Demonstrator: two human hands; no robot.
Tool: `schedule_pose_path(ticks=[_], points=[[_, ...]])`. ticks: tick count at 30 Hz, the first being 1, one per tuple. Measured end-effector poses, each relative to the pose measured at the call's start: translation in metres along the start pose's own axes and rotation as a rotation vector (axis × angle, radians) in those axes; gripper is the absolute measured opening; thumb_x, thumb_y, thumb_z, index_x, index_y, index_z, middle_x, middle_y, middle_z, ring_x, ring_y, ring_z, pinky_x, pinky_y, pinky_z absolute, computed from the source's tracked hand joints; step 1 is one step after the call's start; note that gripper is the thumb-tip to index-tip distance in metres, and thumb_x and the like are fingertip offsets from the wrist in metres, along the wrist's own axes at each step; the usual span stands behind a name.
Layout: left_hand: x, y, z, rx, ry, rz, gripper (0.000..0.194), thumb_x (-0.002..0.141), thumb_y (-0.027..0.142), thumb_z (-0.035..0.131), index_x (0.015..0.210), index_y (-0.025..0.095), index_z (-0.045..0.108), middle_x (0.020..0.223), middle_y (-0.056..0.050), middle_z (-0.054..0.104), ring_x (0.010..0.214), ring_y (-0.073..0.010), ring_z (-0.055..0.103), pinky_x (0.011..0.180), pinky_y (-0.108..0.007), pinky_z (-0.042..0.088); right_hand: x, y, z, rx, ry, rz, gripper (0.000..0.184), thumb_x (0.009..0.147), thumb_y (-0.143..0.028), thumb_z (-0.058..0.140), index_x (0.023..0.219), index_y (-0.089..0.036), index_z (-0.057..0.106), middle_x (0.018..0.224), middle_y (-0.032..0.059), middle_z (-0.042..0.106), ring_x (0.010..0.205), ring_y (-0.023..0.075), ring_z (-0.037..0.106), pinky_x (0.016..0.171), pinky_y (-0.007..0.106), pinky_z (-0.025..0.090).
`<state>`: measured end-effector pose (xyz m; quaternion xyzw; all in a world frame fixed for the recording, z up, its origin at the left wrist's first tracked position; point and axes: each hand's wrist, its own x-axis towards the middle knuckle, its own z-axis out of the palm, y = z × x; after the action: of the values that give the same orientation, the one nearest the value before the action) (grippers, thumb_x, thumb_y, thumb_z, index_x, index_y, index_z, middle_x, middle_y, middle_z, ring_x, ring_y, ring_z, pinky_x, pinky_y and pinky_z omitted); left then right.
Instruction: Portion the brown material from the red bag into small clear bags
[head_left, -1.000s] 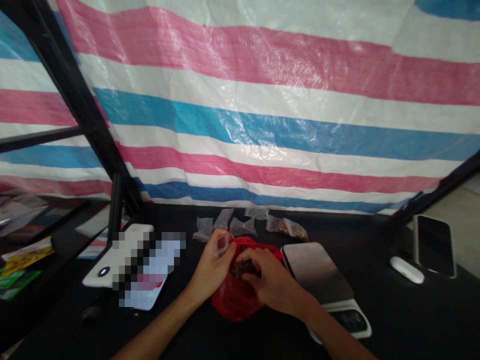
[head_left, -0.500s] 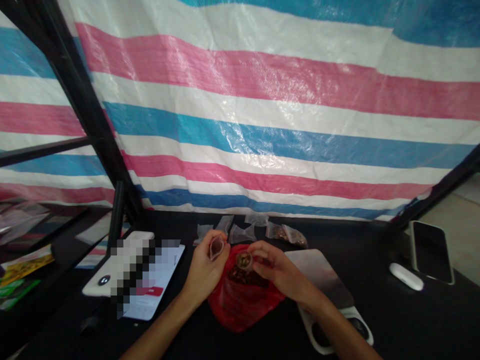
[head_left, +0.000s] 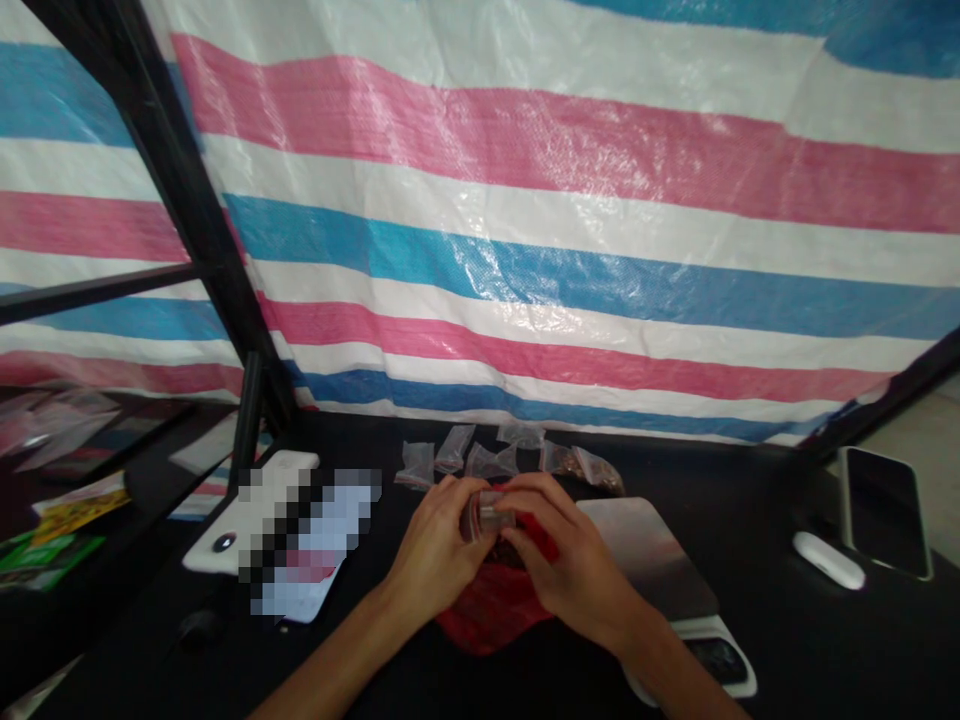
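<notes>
My left hand (head_left: 444, 540) is closed around a small clear plastic bag (head_left: 473, 517), its mouth turned to the right. In my right hand (head_left: 553, 545) is a small clear cup (head_left: 494, 509), tipped sideways with its rim at the bag's mouth. Whether anything is passing between them is hidden by my fingers. Directly below both hands lies a red plastic bag (head_left: 495, 610), with dark brown bits partly visible inside it. Behind the hands are several flat clear bags (head_left: 417, 463) and filled bags of brown bits (head_left: 596, 469).
A scale with a metal plate (head_left: 652, 550) sits right of the red bag. Farther right are a white case (head_left: 828, 560) and a phone (head_left: 885, 510). At left lie a white device (head_left: 214, 540), a tablet-like screen (head_left: 300, 600) and colourful packets (head_left: 79, 510). A striped sheet (head_left: 525, 220) hangs behind.
My right hand has brought the cup from over the red bag leftward to the small bag, tipping it. My left hand has moved slightly right, so the hands now meet.
</notes>
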<state>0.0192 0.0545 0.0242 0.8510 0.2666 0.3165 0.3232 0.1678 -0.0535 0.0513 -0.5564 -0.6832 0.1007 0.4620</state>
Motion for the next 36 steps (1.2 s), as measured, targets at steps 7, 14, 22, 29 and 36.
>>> schedule_pose_path(ticks=[7,14,22,29,36], points=[[0.0,0.0,0.003,-0.029,-0.034,-0.055,0.027,0.078,0.016,0.068,0.103,0.022,0.066,0.101,-0.005,0.069,0.097,-0.0259,0.063,0.09,-0.041,0.049,-0.001,0.005,-0.001,-0.212,-0.056,-0.172,0.037,0.098,-0.014,0.054,0.132,-0.028,0.055,0.125,0.0076,0.063,0.116,0.02,0.061,0.1,0.035,0.053],[0.0,0.001,0.003,-0.039,-0.029,-0.028,0.024,0.081,0.018,0.067,0.104,0.024,0.065,0.102,-0.003,0.07,0.098,-0.0245,0.063,0.09,-0.039,0.048,-0.001,0.006,-0.002,-0.187,-0.074,-0.136,0.033,0.102,-0.018,0.047,0.131,-0.029,0.057,0.126,0.0068,0.062,0.118,0.0192,0.061,0.102,0.035,0.053],[0.005,0.008,-0.005,-0.072,-0.004,-0.013,0.004,0.088,0.023,0.06,0.09,0.022,0.056,0.089,0.0,0.06,0.081,-0.0174,0.06,0.073,-0.029,0.047,0.003,0.005,-0.032,-0.205,-0.062,-0.021,0.043,0.097,-0.009,0.044,0.134,-0.026,0.054,0.128,0.0098,0.056,0.123,0.0208,0.056,0.105,0.037,0.049],[0.002,-0.002,-0.003,0.013,-0.044,-0.052,0.013,0.086,0.019,0.055,0.097,0.023,0.049,0.096,-0.003,0.06,0.086,-0.0201,0.061,0.077,-0.032,0.047,0.006,0.003,-0.04,-0.358,-0.398,0.084,0.037,0.085,-0.002,0.055,0.111,-0.024,0.069,0.111,0.005,0.066,0.109,0.0214,0.06,0.103,0.039,0.044],[0.002,-0.008,0.003,-0.014,-0.148,-0.124,0.011,0.085,0.016,0.051,0.087,0.024,0.044,0.078,0.002,0.056,0.071,-0.0165,0.057,0.063,-0.026,0.039,-0.002,0.008,-0.03,-0.537,-0.468,0.188,0.037,0.084,-0.003,0.051,0.114,-0.019,0.066,0.114,0.0092,0.064,0.106,0.0239,0.06,0.097,0.04,0.044]])
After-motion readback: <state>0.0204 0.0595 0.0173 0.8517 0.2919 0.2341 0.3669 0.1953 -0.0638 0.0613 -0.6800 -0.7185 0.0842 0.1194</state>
